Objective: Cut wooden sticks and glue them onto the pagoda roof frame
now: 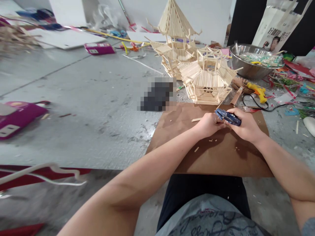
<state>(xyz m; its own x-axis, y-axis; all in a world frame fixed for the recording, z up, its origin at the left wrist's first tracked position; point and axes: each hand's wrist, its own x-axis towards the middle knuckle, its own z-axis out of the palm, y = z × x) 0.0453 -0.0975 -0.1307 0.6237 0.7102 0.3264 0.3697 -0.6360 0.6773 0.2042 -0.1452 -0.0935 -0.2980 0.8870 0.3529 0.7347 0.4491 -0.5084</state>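
Note:
My right hand (pixel 246 126) is wrapped round blue-handled pliers (pixel 228 117), held above a sheet of brown paper (pixel 187 157). Fingers closed, my left hand (pixel 209 125) meets the tool's near side and pinches a thin wooden stick (pixel 219 104), whose end sticks up beyond the jaws. Where the jaws touch the stick is hidden. Light wooden sticks (pixel 196 120) show beside my left hand, and small cut bits (pixel 196 149) lie on the paper. Just beyond my hands stands a six-sided stick pavilion model (pixel 206 78) with an open top.
Behind it rises a stick tower with a pointed roof (pixel 176 19). A yellow glue gun (pixel 257 91) and a steel bowl (pixel 256 70) of scraps are on the right. To the left are a blurred-out dark object (pixel 156 96) and purple power strips (pixel 22 118).

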